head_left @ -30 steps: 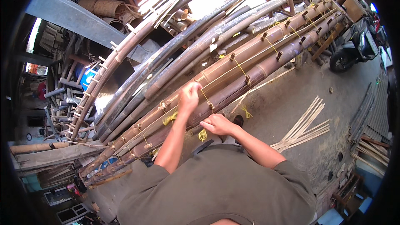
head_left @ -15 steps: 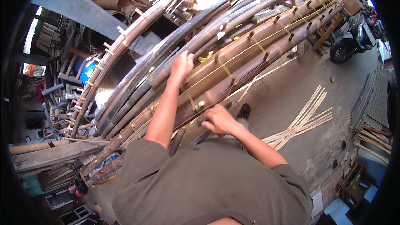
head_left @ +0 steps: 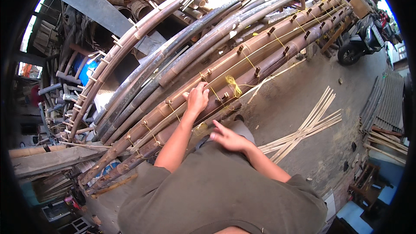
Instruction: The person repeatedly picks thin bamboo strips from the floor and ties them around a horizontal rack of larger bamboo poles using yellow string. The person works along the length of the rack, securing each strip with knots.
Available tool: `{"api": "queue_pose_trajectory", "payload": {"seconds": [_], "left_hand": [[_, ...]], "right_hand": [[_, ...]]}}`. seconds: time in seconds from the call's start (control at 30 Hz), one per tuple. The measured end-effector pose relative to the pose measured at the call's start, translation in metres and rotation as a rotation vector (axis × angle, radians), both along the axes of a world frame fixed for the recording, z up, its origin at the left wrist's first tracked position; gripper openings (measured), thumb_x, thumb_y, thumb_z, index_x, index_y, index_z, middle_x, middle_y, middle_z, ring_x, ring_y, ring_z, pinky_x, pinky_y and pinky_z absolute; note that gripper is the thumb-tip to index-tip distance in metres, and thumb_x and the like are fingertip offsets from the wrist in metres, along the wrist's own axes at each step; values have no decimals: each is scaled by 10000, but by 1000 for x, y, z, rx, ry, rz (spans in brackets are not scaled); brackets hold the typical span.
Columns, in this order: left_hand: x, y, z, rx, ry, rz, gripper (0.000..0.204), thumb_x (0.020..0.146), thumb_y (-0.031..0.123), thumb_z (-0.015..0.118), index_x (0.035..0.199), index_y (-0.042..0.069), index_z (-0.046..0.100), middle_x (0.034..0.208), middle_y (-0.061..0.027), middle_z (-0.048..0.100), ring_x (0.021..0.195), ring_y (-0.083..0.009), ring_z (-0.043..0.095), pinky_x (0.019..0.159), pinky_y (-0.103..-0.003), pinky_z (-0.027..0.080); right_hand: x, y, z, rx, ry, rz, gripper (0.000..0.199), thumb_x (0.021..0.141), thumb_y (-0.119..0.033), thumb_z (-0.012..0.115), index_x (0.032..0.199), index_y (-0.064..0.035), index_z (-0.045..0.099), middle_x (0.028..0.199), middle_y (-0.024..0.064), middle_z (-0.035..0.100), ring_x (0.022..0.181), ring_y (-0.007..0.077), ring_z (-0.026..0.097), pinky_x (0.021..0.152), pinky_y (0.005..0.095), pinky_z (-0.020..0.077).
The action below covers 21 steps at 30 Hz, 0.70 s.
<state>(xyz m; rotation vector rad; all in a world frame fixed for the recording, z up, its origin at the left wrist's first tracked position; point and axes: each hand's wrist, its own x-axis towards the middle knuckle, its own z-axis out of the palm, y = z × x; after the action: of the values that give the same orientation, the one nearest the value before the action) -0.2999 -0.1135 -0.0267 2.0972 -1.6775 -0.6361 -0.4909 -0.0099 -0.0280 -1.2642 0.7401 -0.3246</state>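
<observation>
Grey concrete yard floor (head_left: 303, 104) spreads under the person, cluttered on every side with stacked timber and poles.

Nearest, the right hand (head_left: 226, 138) hovers just above the olive-green shirt, fingers loosely spread and slightly curled, the forefinger pointing up toward the poles; it grips nothing and touches nothing that can be made out. Just beyond it, the left hand (head_left: 197, 99) rests palm-down on the long brown bamboo poles lashed side by side into a frame (head_left: 242, 63), fingers close together and bent over the top of one pole. Whether those fingers pinch the cord cannot be told.

Directly to the right of the left hand, almost within finger reach, a tangled knot of yellow cord (head_left: 233, 86) lies on the frame, its strands running along the poles and looping round the short wooden pegs (head_left: 257, 71) set into them. Down to the right of the right hand, well apart from it, a loose fan of thin pale bamboo strips (head_left: 307, 123) lies on the floor.

Beyond the left hand, past the frame, a heap of darker grey-brown bamboo poles (head_left: 182, 56) curves upward. Far off to the upper right of both hands a black scooter (head_left: 357, 43) stands by the frame's end, and grey corrugated sheets (head_left: 383, 99) lie at the right edge.
</observation>
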Motion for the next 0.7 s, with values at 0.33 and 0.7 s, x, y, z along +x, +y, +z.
{"api": "queue_pose_trajectory", "payload": {"seconds": [0.33, 0.7], "left_hand": [[14, 1, -41, -85, -85, -55, 330, 867, 355, 644, 1123, 147, 643, 954, -117, 696, 981, -305, 628, 808, -450, 362], [-10, -2, -2, -125, 15, 35, 367, 1016, 375, 367, 1066, 165, 663, 920, -157, 691, 921, -359, 639, 809, -493, 307]], "right_hand": [[105, -80, 70, -581, -252, -752, 234, 977, -150, 391, 906, -17, 569, 892, 147, 629, 909, 319, 603, 893, 462, 450], [113, -245, 42, -1226, 714, 425, 612, 962, -573, 420, 964, -40, 722, 908, 168, 693, 849, 273, 660, 768, 393, 501]]}}
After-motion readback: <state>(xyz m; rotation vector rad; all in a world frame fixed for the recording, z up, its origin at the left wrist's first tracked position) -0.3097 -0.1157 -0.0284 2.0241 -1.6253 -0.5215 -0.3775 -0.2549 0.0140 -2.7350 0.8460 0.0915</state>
